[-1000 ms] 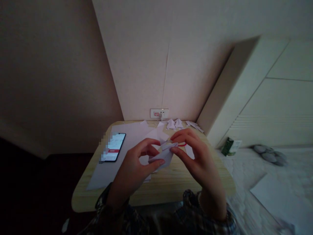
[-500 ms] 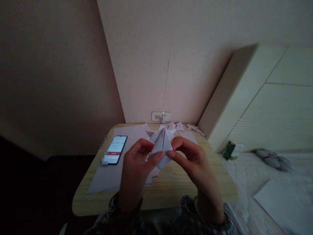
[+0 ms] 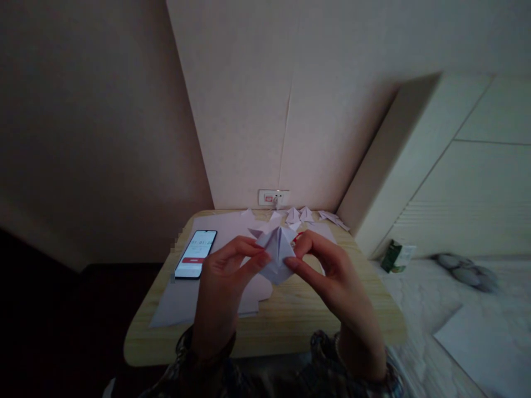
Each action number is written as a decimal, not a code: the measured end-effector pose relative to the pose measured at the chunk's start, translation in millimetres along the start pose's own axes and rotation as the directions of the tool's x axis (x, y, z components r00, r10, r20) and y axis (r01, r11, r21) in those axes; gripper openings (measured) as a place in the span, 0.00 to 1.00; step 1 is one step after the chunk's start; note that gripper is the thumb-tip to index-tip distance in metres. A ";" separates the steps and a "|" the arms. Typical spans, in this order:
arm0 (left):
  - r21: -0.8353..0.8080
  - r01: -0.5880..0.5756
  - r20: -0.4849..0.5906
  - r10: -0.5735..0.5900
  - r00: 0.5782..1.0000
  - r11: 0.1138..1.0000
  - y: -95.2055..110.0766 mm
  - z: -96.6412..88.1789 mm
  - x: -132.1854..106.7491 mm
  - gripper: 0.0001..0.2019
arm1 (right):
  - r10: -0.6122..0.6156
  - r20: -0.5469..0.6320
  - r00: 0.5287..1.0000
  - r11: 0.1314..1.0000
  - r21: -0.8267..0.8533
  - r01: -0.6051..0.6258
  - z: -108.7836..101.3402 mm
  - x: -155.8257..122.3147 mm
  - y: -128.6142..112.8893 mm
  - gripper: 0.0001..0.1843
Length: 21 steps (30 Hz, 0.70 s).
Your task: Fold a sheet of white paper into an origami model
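Between my two hands is a piece of folded white paper (image 3: 277, 255), pointed at the top and bottom with a crease down its middle. My left hand (image 3: 227, 276) pinches its left side between thumb and fingers. On the right side, the thumb and index finger of my right hand (image 3: 329, 271) grip the same paper. It is held up above the small wooden table (image 3: 298, 331). Sheets of white paper (image 3: 182, 307) lie beneath and to the left of my left hand.
A lit phone (image 3: 196, 254) rests on the paper at the left. Several folded paper pieces (image 3: 306, 214) stand along the back, below a wall socket (image 3: 274, 197). To the right, a green and white box (image 3: 396, 257) and another paper sheet (image 3: 477, 342) lie on the bed (image 3: 423, 293).
The folded paper's top has come down and its shape looks wider and more open. My left hand has shifted slightly left, with its thumb higher on the paper.
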<state>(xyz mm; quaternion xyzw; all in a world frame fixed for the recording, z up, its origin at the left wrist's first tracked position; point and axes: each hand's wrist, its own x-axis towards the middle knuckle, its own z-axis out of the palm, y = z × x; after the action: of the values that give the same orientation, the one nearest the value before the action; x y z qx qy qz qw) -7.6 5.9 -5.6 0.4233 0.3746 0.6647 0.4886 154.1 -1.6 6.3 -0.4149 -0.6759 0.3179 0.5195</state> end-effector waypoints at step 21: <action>0.049 -0.111 -0.029 0.113 0.993 0.993 2.0 9.0 -8.6 0.10 | 0.003 -0.079 0.997 0.988 0.156 0.010 11.3 1.1 2.1 0.14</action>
<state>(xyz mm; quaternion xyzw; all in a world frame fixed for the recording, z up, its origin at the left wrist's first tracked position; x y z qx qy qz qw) 1.5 -2.1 -2.2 0.4444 0.3734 0.6887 0.4345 143.5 0.3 2.0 -0.3840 -0.6286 0.3522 0.5774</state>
